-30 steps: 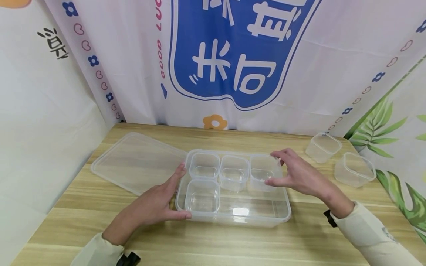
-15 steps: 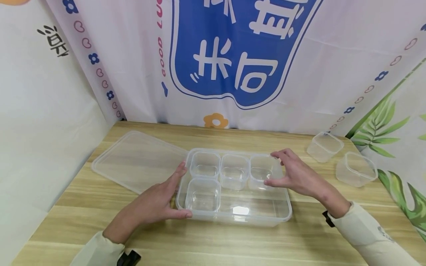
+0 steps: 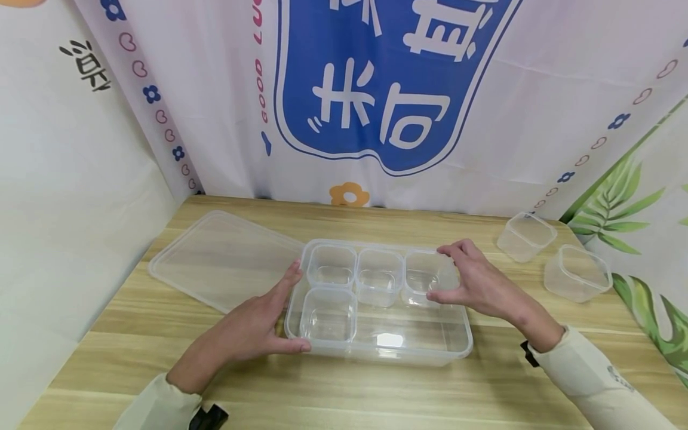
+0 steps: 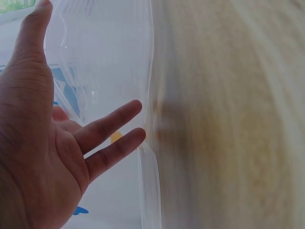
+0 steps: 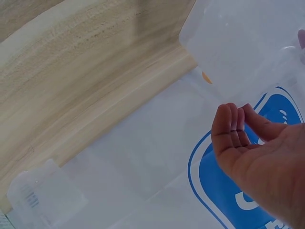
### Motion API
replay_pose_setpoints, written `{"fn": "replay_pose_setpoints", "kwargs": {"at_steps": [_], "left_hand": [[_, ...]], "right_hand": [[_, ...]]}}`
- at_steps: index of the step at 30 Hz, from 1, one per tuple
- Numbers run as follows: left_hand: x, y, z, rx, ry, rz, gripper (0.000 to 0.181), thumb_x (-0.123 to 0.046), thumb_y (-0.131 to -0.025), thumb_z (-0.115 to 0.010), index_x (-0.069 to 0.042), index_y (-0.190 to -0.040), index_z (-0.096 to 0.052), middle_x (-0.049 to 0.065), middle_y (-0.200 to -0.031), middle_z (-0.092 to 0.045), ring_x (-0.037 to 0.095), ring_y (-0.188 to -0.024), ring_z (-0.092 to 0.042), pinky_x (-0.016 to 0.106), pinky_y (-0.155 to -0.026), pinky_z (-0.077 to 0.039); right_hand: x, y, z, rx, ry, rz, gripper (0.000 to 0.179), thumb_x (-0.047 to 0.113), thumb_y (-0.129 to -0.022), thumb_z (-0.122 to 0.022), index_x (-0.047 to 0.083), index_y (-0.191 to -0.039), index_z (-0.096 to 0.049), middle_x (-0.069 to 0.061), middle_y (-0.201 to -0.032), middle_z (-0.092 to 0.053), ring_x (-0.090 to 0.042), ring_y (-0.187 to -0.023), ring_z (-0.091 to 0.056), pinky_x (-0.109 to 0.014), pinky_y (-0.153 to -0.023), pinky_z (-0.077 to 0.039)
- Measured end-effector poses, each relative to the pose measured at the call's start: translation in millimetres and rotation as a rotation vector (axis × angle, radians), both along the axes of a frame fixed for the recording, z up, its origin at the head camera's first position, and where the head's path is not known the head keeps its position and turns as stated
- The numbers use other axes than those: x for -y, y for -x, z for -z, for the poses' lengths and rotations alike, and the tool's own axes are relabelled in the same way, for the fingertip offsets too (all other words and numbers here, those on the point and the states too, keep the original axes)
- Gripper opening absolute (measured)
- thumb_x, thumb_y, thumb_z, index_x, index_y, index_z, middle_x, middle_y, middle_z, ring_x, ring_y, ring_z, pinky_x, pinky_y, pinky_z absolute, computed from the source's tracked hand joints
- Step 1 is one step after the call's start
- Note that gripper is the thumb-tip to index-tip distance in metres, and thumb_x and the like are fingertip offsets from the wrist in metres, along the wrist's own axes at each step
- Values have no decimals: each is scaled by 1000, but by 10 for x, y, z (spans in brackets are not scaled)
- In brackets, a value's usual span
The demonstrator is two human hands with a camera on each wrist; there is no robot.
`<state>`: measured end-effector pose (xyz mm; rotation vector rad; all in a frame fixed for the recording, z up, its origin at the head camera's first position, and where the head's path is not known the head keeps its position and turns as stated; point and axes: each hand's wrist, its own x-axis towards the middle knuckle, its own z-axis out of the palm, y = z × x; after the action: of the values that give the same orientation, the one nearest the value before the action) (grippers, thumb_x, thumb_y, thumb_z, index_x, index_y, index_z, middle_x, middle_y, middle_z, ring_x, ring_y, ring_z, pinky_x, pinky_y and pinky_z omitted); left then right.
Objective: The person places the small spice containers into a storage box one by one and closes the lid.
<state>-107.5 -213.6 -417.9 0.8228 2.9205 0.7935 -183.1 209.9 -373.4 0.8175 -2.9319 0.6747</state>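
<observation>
A large clear plastic box (image 3: 398, 350) sits on the table with several small square clear containers inside. Three of them line its back row, and another small container (image 3: 328, 316) is at the front left. My left hand (image 3: 255, 322) rests on the box's left end, thumb at the front rim and fingers fairly straight and spread; the left wrist view shows them beside the clear wall. With thumb and fingers bent, my right hand (image 3: 481, 283) grips the back-right small container (image 3: 421, 278). Its fingertips bend toward the thumb in the right wrist view.
A flat clear lid (image 3: 220, 257) lies left of the box, partly behind it. Two more small containers, one farther back (image 3: 525, 237) and one nearer (image 3: 576, 275), stand at the table's right. A printed curtain (image 3: 231, 119) hangs behind the table.
The hands and containers keep their places. Only the head view has shifted very slightly.
</observation>
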Motion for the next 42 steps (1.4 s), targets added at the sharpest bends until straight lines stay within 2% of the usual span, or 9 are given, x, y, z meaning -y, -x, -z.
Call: {"fn": "replay_pose_setpoints", "kwargs": {"at_steps": [12, 22, 30, 36, 42], "left_hand": [[6, -7, 5, 0, 7, -8, 132, -78, -78, -71, -12, -167, 1, 12, -167, -25, 38, -119, -62, 53, -95, -53], [-3, -2, -3, 2, 7, -5, 132, -79, -78, -70, -13, -167, 1, 13, -167, -25, 40, -121, -61, 54, -96, -53], [0, -6, -5, 13, 4, -8, 131, -78, -78, -71, -13, -167, 1, 13, -167, -25, 40, -121, -61, 54, -94, -53], [-2, -8, 0, 8, 6, -12, 131, -75, -78, -73, -12, -167, 1, 14, -166, -28, 41, -121, -60, 54, -95, -53], [-10, -4, -2, 10, 4, -14, 131, -76, -78, -73, -14, -167, 1, 14, -166, -28, 42, -121, -60, 54, -94, -53]], "right_hand": [[14, -15, 2, -15, -45, -3, 90, 48, -79, -88, -7, -141, -52, -20, -125, -49, -35, -108, -57, -53, -94, -50], [14, -29, 5, -37, -61, -11, 86, 43, -81, -87, -8, -141, -52, -21, -126, -50, -34, -108, -56, -52, -93, -50], [-3, -39, 2, -41, -65, -13, 85, 46, -83, -85, -5, -142, -51, -20, -128, -50, -34, -108, -57, -53, -91, -52], [-34, -59, -13, -18, -50, -22, 87, 50, -85, -83, -3, -146, -49, -19, -132, -48, -34, -108, -59, -53, -91, -52], [-77, -83, -66, 30, -16, 5, 83, 56, -92, -73, 1, -148, -49, -17, -136, -49, -35, -114, -57, -54, -91, -52]]}}
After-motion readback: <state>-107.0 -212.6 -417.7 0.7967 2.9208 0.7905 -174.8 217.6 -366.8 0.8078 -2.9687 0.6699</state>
